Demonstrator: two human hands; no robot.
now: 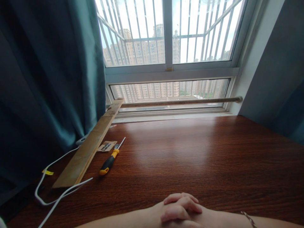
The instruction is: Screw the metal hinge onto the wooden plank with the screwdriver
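Note:
At the bottom edge of the head view my left hand (189, 203) and my right hand (175, 213) are clasped on the brown table, fingers laced over one another. Neither holds an object that I can see; the palms are hidden. A braided bracelet (248, 218) circles the right wrist. The nearest tool is a screwdriver (109, 162) with a black and yellow handle, lying up and to the left. By its shaft are several small screws (116, 146) and a printed card or packet (107, 146).
A long wooden board (91, 147) slants along the left of the table (213, 158). A white cable (45, 172) loops around its near end, with a yellow tag (48, 172). Beyond are a dark blue curtain (47, 79), a horizontal pipe (180, 102) and a barred window (168, 38).

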